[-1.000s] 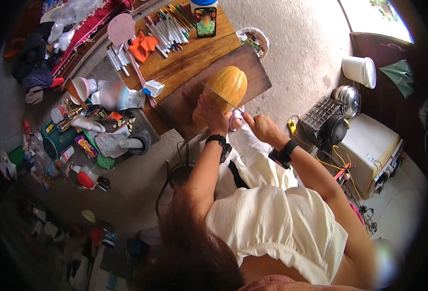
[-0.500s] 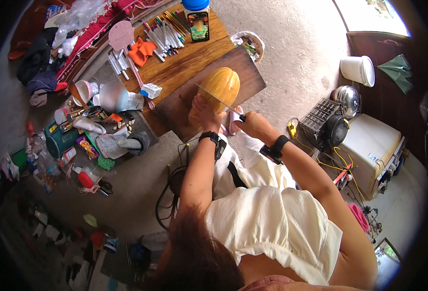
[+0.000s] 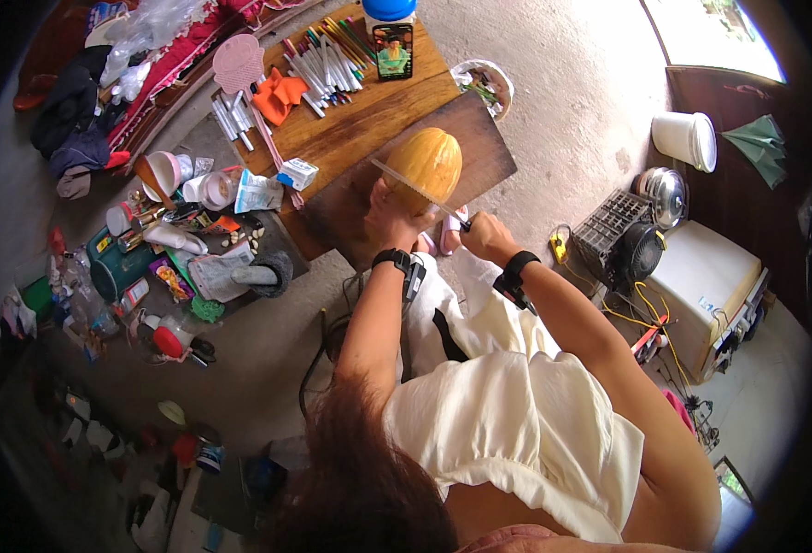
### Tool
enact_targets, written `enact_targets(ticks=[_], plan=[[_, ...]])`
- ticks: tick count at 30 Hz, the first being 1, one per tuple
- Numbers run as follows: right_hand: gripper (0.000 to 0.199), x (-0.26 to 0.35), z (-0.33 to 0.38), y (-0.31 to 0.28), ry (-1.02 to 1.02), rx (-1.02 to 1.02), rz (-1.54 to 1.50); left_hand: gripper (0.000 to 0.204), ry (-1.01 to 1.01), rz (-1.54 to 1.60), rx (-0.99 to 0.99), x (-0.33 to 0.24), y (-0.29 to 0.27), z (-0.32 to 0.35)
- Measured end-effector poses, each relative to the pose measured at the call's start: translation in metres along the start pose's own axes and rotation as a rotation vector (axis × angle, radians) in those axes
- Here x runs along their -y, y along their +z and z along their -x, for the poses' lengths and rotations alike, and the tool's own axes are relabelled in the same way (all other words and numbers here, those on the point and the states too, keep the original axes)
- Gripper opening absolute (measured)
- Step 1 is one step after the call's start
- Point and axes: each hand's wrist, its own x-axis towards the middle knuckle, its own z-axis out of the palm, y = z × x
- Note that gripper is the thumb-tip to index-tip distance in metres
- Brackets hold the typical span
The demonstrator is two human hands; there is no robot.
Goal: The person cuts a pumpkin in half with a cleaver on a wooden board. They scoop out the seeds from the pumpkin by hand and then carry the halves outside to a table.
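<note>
head view | left hand pressed against near side of yellow-orange melon on dark board | right hand closed around knife handle, blade lying across melon, just beyond both hands

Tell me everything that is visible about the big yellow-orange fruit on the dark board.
The fruit is a large oval melon-like fruit with a smooth, yellow-orange rind and faint ribs. It looks whole and lies on a dark wooden board on the floor. The left hand holds its near end. A long knife, gripped by the right hand, lies across its near side; whether the blade has entered cannot be told.
</note>
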Motion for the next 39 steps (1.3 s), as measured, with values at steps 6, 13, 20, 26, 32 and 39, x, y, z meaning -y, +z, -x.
enact_targets(ticks=[6, 13, 20, 26, 32, 39], plan=[[0.025, -0.035, -0.026, 0.024, -0.219, -0.106, -0.099, 0.116, 0.065, 0.044, 0.073, -0.001, -0.004, -0.003], [0.028, -0.044, -0.035, 0.037, -0.239, -0.117, -0.169, 0.118, 0.081, 0.037, -0.036, 0.005, -0.002, 0.002], [0.053, -0.009, 0.033, -0.012, -0.261, -0.106, -0.118, 0.112, 0.067, -0.024, -0.062, -0.008, 0.003, 0.011], [0.046, 0.003, 0.055, -0.018, -0.358, -0.121, -0.154, 0.113, 0.092, -0.108, -0.183, -0.008, 0.012, 0.019], [0.061, 0.012, 0.051, -0.019, -0.289, -0.185, -0.046, 0.119, 0.113, -0.032, -0.244, -0.006, 0.029, 0.025], [0.069, 0.028, 0.047, -0.017, -0.198, -0.186, 0.067, 0.116, 0.086, -0.029, -0.211, 0.005, 0.048, 0.020]])
